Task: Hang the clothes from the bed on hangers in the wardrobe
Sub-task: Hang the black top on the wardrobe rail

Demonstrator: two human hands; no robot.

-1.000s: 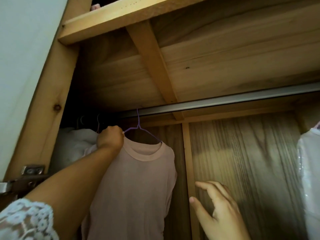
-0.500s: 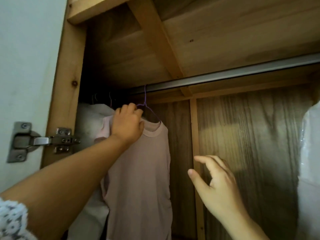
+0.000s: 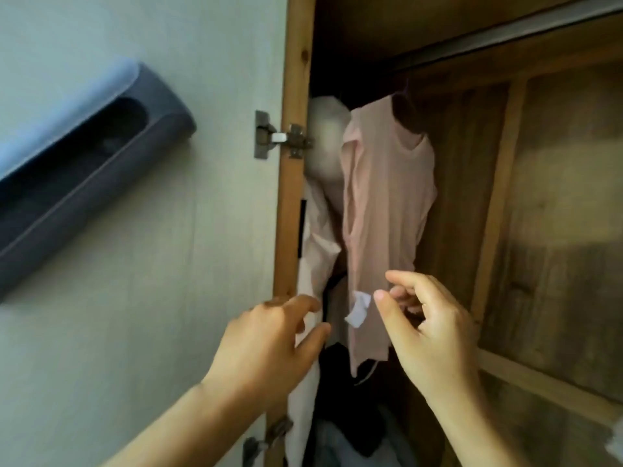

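Head view shows your two hands raised in front of the open wardrobe [image 3: 293,197], both low in the frame and both empty. Your left hand [image 3: 266,345] has its fingers loosely spread, the tips reaching toward 1 o'clock and lying just beside a pale garment [image 3: 317,251] that hangs against the wardrobe's side post. Whether they touch that cloth cannot be told through the blur. Your right hand [image 3: 435,332] is half curled, thumb and forefinger apart as if ready to pinch, and holds nothing.

The pink shirt [image 3: 384,210] hangs inside on a purple hanger [image 3: 406,91] whose hook goes up toward the rail [image 3: 505,32] at 12 o'clock; the hook's seat on the rail is too dark to confirm. The shirt's long axis runs straight down, from collar at 12 o'clock to hem at 6 o'clock. It hangs turned and bunched, one side folded in, with a white label [image 3: 358,310] showing near the hem.

That hem lies between your hands: at 3 o'clock from your left hand, at 9 o'clock from your right. Your right hand is the nearer, its thumb tip just beside the label and its fingers against or just behind the cloth edge. If you mean to straighten the shirt, I judge the right hand should take the hem and draw it down along that vertical line.

Dark clothes [image 3: 350,416] sit lower in the wardrobe at 6 o'clock, and a grey pocket holder [image 3: 84,183] hangs on the door at 9 o'clock.
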